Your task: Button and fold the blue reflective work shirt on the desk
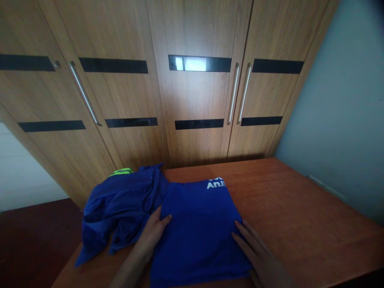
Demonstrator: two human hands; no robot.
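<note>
A folded blue garment (198, 228) lies flat in front of me, with part of some white lettering at its far right corner. My left hand (154, 230) is at its left edge, thumb on top of the cloth and the other fingers tucked at or under the side. On the right edge rests my right hand (255, 248), its fingers stretched out over the fabric. Just left of the folded piece, a crumpled blue garment (126, 204) with a bright yellow-green striped part touches it.
Both garments lie on a reddish-brown wooden table (294, 208). A wooden wardrobe (195, 96) with dark strips and metal handles stands right behind it. A pale wall (339, 120) rises on the right. Dark red floor (36, 236) shows at the lower left.
</note>
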